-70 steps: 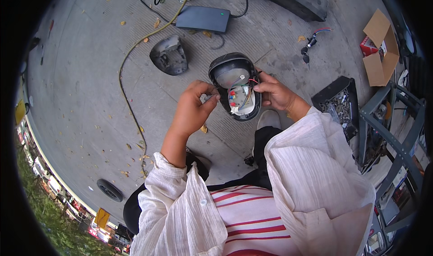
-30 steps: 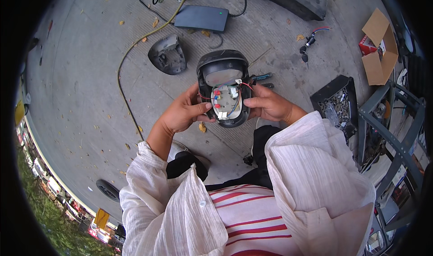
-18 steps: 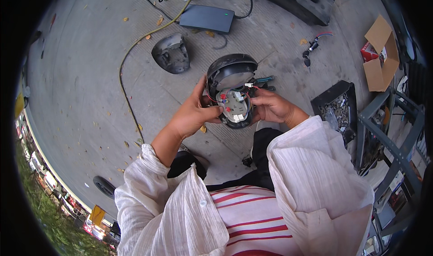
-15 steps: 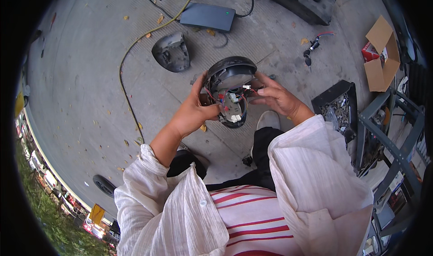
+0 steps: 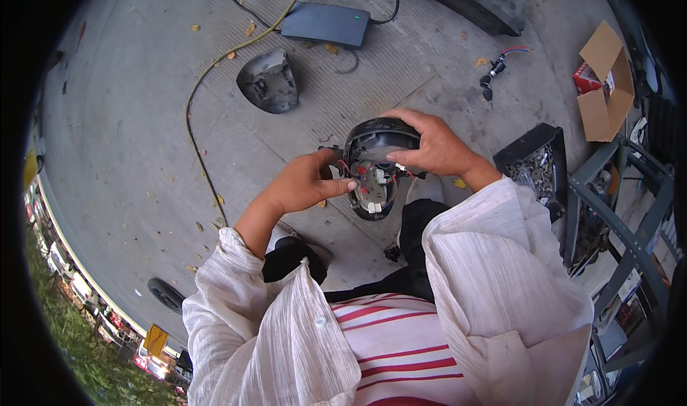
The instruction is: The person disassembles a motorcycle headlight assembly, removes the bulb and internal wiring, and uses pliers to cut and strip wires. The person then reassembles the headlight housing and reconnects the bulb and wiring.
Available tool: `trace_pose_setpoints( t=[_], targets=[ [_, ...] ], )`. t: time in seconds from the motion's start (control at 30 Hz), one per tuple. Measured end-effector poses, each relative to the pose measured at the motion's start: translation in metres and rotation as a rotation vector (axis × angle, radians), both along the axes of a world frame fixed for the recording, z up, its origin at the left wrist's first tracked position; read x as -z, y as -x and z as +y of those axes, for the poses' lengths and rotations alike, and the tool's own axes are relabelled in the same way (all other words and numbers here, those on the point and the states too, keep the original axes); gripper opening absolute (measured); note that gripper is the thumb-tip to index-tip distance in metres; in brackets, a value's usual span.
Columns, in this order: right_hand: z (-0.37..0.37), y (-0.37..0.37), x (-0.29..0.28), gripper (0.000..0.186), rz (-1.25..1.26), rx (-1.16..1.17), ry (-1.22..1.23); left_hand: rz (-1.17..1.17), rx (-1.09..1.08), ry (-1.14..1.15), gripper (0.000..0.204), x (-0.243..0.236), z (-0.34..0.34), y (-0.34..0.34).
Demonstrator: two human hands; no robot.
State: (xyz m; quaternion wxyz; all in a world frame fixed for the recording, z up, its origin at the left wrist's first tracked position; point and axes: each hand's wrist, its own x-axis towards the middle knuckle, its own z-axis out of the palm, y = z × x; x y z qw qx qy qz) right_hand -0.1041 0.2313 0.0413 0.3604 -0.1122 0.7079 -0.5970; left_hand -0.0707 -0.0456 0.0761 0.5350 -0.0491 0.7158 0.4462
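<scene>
Between my hands is a black rounded headlight housing, its open back facing me. Inside show red and blue wires, a grey plate and white plug connectors. My left hand grips the left rim, thumb reaching over the opening. Fingers of my right hand wrap over the far right rim, with the thumb on the inner side near a white connector. The fingertips behind the rim are hidden.
On the concrete lie a grey plastic cover, a charger box with cables, a yellow hose-like cable and an ignition lock with keys. To the right are a parts bin, an open carton and a metal frame.
The housing has come slightly nearer me and to the right. My right hand has shifted from its right side, by the wires, up onto the far rim; my left still grips the left side.
</scene>
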Motion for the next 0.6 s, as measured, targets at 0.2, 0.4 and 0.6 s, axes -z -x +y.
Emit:
trace_pose_setpoints(
  t=[0.2, 0.4, 0.6],
  targets=[
    [-0.005, -0.001, -0.005, 0.055, 0.271, 0.011, -0.313, 1.104, 0.285, 0.129, 0.030, 0.006, -0.003, -0.004],
    [-0.010, -0.004, 0.003, 0.054, 0.291, 0.311, -0.329, 0.425, 0.235, 0.202, 0.038, -0.042, 0.031, -0.004],
    [-0.007, -0.003, 0.009, 0.056, 0.229, 0.413, -0.187, 0.219, 0.158, 0.142, 0.047, -0.063, 0.045, -0.002]
  ],
)
